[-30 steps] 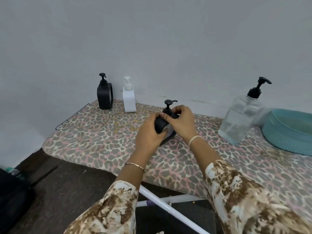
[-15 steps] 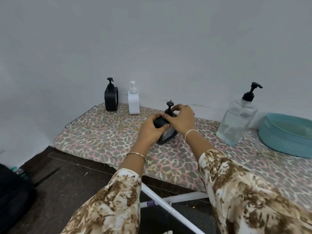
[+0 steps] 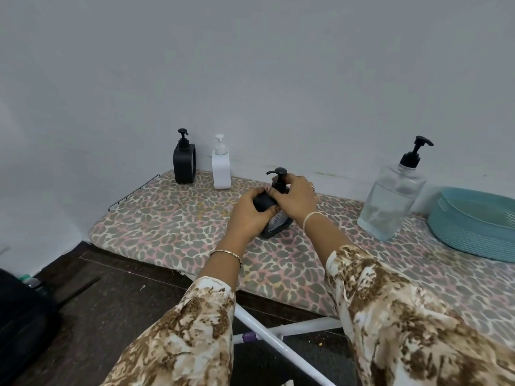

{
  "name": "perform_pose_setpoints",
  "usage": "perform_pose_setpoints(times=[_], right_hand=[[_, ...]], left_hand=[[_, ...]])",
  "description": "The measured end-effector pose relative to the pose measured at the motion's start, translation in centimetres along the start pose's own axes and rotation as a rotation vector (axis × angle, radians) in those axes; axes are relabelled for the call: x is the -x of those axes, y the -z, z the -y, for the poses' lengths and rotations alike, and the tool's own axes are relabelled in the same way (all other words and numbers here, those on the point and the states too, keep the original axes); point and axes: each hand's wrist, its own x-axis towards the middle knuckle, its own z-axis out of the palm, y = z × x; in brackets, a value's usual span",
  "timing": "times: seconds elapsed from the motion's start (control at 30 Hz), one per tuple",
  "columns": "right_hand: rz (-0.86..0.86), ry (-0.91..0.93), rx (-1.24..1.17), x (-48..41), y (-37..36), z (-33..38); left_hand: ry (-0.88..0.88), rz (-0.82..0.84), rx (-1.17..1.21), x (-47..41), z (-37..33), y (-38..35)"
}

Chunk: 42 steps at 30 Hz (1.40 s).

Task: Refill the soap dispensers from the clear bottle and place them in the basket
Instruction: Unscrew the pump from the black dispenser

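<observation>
A small black soap dispenser [image 3: 274,222] stands tilted on the leopard-print board [image 3: 178,227]. My left hand [image 3: 248,215] grips its body. My right hand [image 3: 295,197] grips the neck just under its black pump head. The clear bottle [image 3: 390,201] with a black pump stands upright to the right, partly filled with clear liquid. The teal basket [image 3: 473,235] lies at the far right of the board. A black square dispenser [image 3: 184,162] and a white dispenser [image 3: 221,168] stand by the wall at the back left.
The board runs along a grey wall, with a wire rack end [image 3: 133,190] at its left tip. Its white metal legs [image 3: 267,335] cross below, over a dark floor. A black bag [image 3: 22,324] sits at the lower left.
The view has shifted, so everything sits a little lower and nearer the centre. Both hands stay on the small black dispenser, and its pump head has turned leftward.
</observation>
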Motion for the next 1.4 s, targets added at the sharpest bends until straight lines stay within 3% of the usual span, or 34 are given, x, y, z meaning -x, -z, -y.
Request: perform_pose_setpoints(times=[0.37,0.67,0.8,1.1,1.2,1.4], right_hand=[[0.037,-0.044,-0.265,0.1,2.3,-1.3],[-0.008,0.008,-0.13,-0.3,1.2,-0.2],[-0.042,-0.06,-0.255,-0.2,1.5,-1.1],[0.217,-0.067,-0.579,-0.2,3.7,-1.4],[0.202,-0.036,-0.48,-0.3,3.5,-1.2],[0.037,0.042,-0.035,-0.6,2.2,-0.3]], left_hand=[[-0.017,-0.007,-0.025,0.2,0.2,0.2],[-0.014,-0.015,-0.073,0.1,0.4,0.1],[-0.037,-0.019,-0.067,0.2,0.7,0.0],[-0.031,-0.012,-0.02,0.6,0.7,0.0],[-0.036,-0.014,-0.037,0.7,0.5,-0.1],[-0.026,-0.016,-0.117,0.9,0.5,0.0]])
